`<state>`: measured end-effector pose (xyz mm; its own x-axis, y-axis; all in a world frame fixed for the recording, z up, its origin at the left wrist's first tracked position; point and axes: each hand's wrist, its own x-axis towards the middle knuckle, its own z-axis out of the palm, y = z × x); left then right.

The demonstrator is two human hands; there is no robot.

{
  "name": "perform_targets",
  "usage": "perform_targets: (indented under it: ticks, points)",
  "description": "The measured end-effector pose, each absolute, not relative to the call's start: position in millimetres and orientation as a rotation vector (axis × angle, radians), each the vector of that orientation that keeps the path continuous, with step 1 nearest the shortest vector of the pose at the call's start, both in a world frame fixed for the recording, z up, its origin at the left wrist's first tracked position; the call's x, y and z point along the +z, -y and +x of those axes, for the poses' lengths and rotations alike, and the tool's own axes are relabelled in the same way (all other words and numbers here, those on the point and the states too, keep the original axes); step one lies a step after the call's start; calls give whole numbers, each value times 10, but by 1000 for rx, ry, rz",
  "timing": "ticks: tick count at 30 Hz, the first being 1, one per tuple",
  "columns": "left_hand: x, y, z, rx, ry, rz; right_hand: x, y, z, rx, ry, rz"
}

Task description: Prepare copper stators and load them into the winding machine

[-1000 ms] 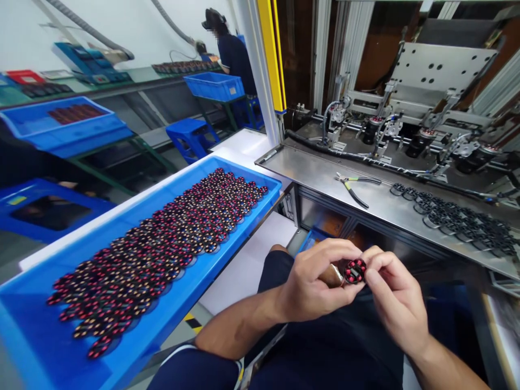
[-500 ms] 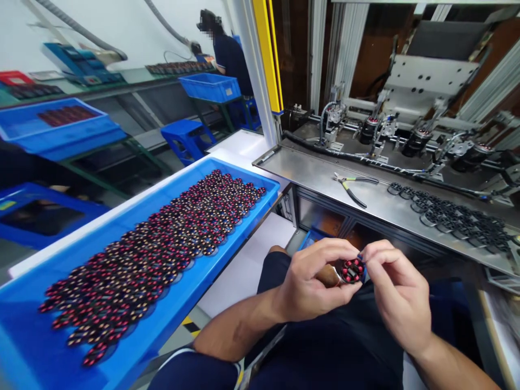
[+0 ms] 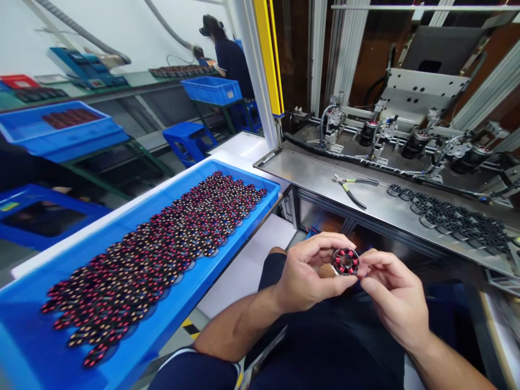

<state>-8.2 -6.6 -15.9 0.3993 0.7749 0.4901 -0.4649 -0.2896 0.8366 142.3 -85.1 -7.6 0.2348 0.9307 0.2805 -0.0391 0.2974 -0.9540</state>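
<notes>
Above the seated person's lap, in front of the steel bench (image 3: pixel 325 176), the left hand (image 3: pixel 311 273) and the right hand (image 3: pixel 396 295) together hold one small wound ring (image 3: pixel 345 261). Thumb and fingers of each hand pinch its rim from opposite sides, curled closed around it, so the ring faces the camera. It is round and open in the middle, with red coils spaced about a dark core (a short brownish piece shows behind it, too hidden to identify). To judge by the layout, this ring is in mid-handling: the blue tray (image 3: pixel 227 254) on the left is filled with rows of like rings (image 3: pixel 162 249), red and copper-toned, glossy, packed edge to edge, while a strip of bare black rings (image 3: pixel 450 219) lies on the bench to the right. How many are finished cannot be told. Pliers (image 3: pixel 352 190) with pale green handles lie on the brushed metal, well apart from both hands. Another person stands at a far table.
</notes>
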Motion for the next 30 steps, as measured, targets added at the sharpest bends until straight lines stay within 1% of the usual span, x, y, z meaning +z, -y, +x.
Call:
perform_targets:
  ticks: [4, 7, 11, 15, 17, 21, 24, 27, 30]
  points:
    - [-155, 77, -90, 1222, -304, 1422, -58, 851, 1483, 765, 1220, -1033]
    - [-153, 77, -96, 1232, -289, 1447, -44, 866, 1511, 761, 1224, -1065]
    - [-133, 73, -87, 1358, -261, 1599, -14, 896, 1481, 869, 1107, -1132]
    - [-96, 74, -74, 1480, -284, 1783, -9, 934, 1473, 828, 1125, -1164]
    - [-81, 76, -82, 1424, -284, 1705, -12, 955, 1504, 753, 1229, -1147]
    - [-63, 81, -130, 1134, -261, 1391, 12, 960, 1577, 512, 1504, -1022]
    - [-61, 92, -166, 977, -258, 1293, 55, 926, 1588, 403, 1605, -947]
    - [-64, 109, -178, 923, -245, 1260, 90, 903, 1562, 361, 1648, -922]
    - [-59, 120, -170, 955, -238, 1280, 92, 927, 1514, 341, 1597, -969]
